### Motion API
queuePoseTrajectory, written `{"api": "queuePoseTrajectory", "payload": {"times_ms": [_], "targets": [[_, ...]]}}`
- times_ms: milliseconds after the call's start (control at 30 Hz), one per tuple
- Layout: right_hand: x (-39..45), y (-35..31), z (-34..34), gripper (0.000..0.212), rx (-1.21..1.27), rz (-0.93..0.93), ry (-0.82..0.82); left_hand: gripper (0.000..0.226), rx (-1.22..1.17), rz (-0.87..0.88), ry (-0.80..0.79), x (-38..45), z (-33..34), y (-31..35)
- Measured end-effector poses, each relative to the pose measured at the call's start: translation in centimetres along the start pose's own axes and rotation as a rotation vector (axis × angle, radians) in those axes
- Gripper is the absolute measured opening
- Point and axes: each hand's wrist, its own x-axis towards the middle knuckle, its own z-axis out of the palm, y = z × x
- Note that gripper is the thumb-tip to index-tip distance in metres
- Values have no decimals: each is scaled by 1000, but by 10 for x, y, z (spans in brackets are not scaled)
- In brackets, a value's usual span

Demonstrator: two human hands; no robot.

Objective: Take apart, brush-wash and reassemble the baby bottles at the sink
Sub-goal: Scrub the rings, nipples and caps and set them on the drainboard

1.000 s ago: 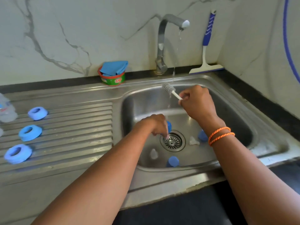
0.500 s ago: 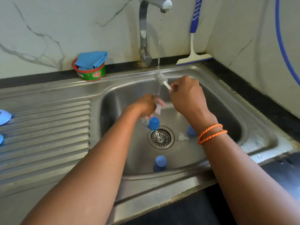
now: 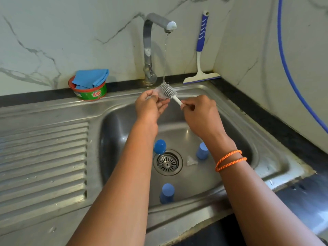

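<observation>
Two hands meet under the thin stream from the tap, above the back of the sink. The left hand pinches a small clear teat between thumb and fingertips, holding it up at the far side of the hand, right beneath the falling water. The right hand is curled round the white handle of a grey bottle brush — its bristled head points up and to the left, and touches the teat at the left hand's fingertips. The two hands sit close together but apart, with the brush bridging the gap between them.

Below the forearms, on the sink floor, three blue caps lie round the drain: one blue cap just at the drain's upper left edge, a second cap to its right beside the right wrist, and a third cap near the front wall. Another clear teat lies between the drain and the second cap.

An orange cord bracelet rings the right wrist. On the ledge behind the sink stands a green tub with a blue cloth folded on it — and a blue-handled squeegee leans in the corner.
</observation>
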Motion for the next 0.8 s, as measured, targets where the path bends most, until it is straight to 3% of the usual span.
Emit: {"api": "queuePoseTrajectory", "payload": {"times_ms": [267, 400, 633, 800], "targets": [[-6, -5, 1, 27, 3, -32, 43, 20, -49, 20, 74, 2, 8, 2], [-10, -13, 9, 39, 1, 10, 117, 22, 75, -1, -10, 0, 12, -5], [-4, -16, 15, 39, 2, 37, 148, 20, 169, -3, -154, -6, 6, -3], [-5, -15, 18, 43, 61, -10, 107, 21, -2, 0, 27, -3, 8, -2]]}}
